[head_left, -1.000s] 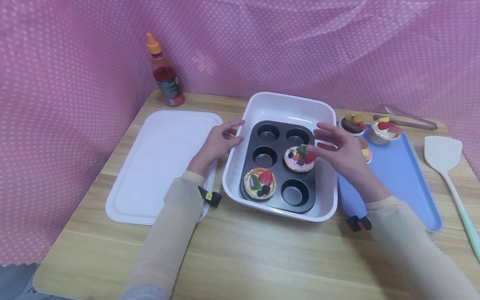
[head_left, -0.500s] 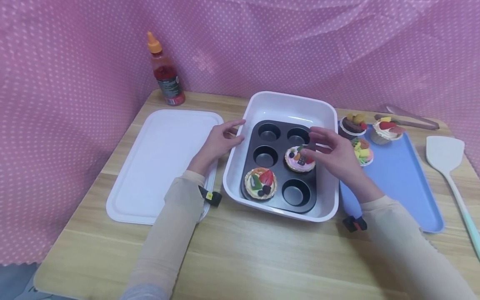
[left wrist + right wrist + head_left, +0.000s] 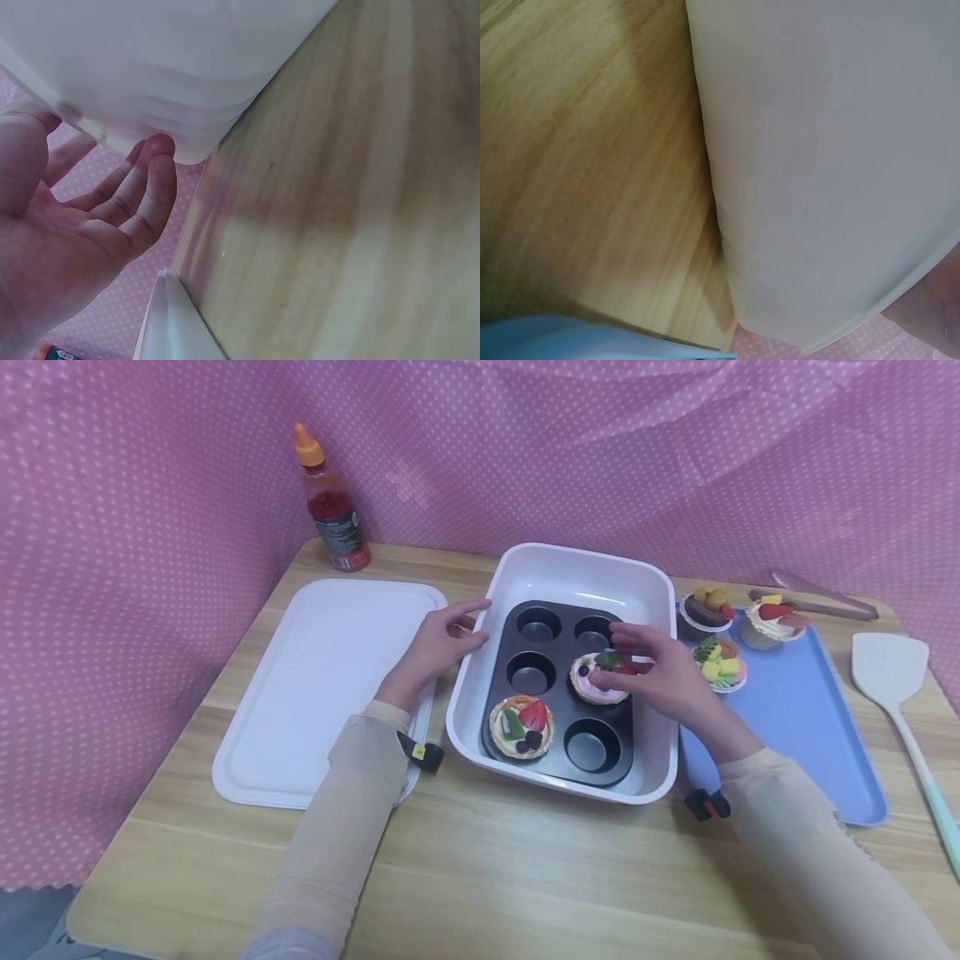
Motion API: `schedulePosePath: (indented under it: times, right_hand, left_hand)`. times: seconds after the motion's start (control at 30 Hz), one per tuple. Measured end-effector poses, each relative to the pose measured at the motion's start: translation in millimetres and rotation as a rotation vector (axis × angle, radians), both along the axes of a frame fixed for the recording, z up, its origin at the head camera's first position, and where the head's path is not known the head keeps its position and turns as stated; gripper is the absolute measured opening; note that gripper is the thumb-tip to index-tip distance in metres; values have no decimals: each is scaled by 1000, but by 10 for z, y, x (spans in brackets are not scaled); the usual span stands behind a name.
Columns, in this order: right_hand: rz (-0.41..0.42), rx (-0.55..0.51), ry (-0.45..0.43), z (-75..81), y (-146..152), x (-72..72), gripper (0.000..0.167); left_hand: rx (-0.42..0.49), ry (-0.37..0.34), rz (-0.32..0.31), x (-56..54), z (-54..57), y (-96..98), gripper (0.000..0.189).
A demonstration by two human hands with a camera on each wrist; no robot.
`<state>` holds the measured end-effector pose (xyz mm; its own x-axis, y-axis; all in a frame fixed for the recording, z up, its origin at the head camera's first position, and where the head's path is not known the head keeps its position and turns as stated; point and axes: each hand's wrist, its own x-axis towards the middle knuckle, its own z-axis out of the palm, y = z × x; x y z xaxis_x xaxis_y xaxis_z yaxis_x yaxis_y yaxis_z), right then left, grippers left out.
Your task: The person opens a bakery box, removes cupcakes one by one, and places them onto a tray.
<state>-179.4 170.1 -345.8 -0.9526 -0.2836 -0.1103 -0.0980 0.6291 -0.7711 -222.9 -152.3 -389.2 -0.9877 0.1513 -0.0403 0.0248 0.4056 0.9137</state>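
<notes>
At centre, seating the pink tart seems underway — right hand over it, grip unclear; left hand relaxed at the white tub. Next calls for gentle levelling.

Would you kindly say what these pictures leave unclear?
Head view: whether the right hand grips the pink-cream tart; it hides the contact.
Head view: sauce bottle text, too small.
Head view: end of the white spatula, past right edge.
Right wrist view: most of that hand, behind the white basin or off-frame.

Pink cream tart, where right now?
Head view, right of centre: the pink cream tart sits midway down the right column of the muffin pan, partly covered by the right hand.
</notes>
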Motion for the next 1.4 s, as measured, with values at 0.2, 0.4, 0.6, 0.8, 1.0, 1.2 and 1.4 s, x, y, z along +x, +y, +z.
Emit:
schedulePosePath:
  times: [0.2,0.4,0.6,0.8,1.0,1.2,1.4]
  right_hand:
    - [10,40,11,-7,-4,-2,90]
    - [16,36,23,-19,7,-24,88]
    - [20,91,12,-23,7,-37,90]
    - [22,134,21,-39,-1,-40,89]
    - [29,183,34,-62,-19,-39,90]
    - [43,224,67,-80,-30,-37,88]
    - [54,251,85,-66,-38,-25,87]
  left_hand:
    - [-1,-5,0,-5,-3,0,53]
    - [-4,-6,3,-9,-12,-5,53]
    - [-6,-7,4,-6,-7,3,53]
    - [-5,-7,5,-17,-14,5,52]
    - [-5,-26,16,-6,-3,2,52]
    - [-18,-42,17,-5,1,-1,52]
    - [-16,-45,18,-2,5,-4,52]
